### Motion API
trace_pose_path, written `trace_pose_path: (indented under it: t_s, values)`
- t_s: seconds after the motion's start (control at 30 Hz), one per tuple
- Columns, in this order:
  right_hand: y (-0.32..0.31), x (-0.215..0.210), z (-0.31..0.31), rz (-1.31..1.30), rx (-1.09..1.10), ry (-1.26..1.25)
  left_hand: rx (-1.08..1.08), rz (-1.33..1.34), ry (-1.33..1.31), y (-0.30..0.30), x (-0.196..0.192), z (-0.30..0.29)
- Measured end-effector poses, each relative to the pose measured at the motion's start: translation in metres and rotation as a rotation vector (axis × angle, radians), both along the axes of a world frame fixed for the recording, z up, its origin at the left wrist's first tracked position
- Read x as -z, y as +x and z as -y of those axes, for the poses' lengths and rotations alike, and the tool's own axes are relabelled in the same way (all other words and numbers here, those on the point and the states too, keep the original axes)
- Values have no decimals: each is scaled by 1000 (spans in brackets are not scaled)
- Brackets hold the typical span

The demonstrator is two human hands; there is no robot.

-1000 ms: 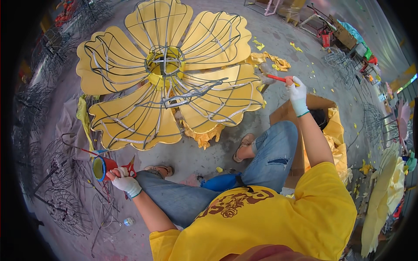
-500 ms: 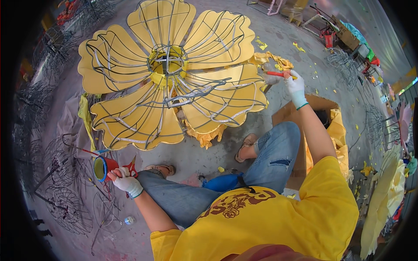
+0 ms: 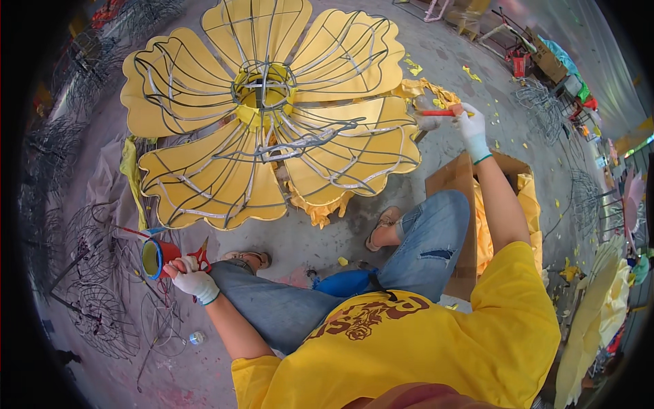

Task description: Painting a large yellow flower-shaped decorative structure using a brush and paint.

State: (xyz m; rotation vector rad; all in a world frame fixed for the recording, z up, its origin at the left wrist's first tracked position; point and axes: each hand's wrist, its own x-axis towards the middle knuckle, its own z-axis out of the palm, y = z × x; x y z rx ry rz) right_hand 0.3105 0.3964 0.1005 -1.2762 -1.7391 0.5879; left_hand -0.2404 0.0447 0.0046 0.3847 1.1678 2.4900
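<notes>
A large yellow flower form [image 3: 334,160], fabric petals over a dark wire frame, spreads in front of me. At its centre is a ring-shaped wire core [image 3: 262,88] wrapped in yellow. On the left, my left hand [image 3: 196,281], in a white glove, is closed around a small red tub [image 3: 161,258] with a blue rim. A pair of red-handled scissors [image 3: 201,258] shows beside those fingers; how it is held is partly hidden. My gloved right hand [image 3: 470,129] pinches a thin red stick-like tool [image 3: 437,112] near the right petal's edge. The tool's tip is too indistinct to name.
A cardboard box [image 3: 453,235] with yellow cloth stands by my right knee. Bent wire frames [image 3: 102,313] litter the floor at left. Yellow scraps [image 3: 470,73] are scattered at right. A small round container [image 3: 197,338] sits near my left forearm.
My left hand has shifted slightly left and up with the red tub. The right hand has moved a little right, still holding the red tool. The flower appears slightly higher.
</notes>
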Motion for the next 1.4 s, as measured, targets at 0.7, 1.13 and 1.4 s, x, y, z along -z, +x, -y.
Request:
trace_pose_path:
  t_s: [0.7,1.13,1.4]
  values:
    - [-40,-7,68,426,-7,379,60,-229,86,110,-38,15]
    - [-116,-66,230,-836,-464,-185,375,-230,-280,222,-15,34]
    - [-208,-60,262,39,-778,126,479,-470,-262,242,-11,24]
